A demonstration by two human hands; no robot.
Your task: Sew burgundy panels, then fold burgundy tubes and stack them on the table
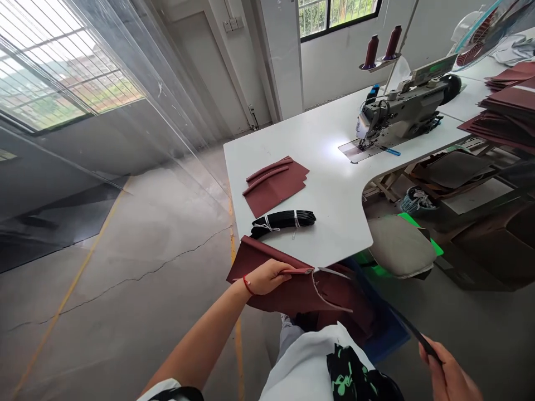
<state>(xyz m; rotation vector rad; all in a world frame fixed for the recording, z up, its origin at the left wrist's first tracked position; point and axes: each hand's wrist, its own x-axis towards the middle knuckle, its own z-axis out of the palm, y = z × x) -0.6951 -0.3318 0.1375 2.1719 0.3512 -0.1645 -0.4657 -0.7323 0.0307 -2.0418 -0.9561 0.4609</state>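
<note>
My left hand (267,277) is closed on the folded edge of a maroon fabric piece (267,266) that hangs over the near corner of the white table (334,184). A thin white cord (330,301) trails from that piece. My right hand (449,376), at the lower right, pinches the end of a thin black strip (412,329) that runs up towards the fabric. A tied bundle of black strips (283,220) lies on the table just beyond the fabric. Farther back lies a stack of maroon pieces (276,184) with rolled strips on top.
A sewing machine (401,111) stands at the table's far right with two thread cones (382,49) behind it. A padded stool (401,245) sits in the table's cut-out. More maroon pieces (507,106) are stacked at the right. A clear plastic curtain (125,111) hangs on the left.
</note>
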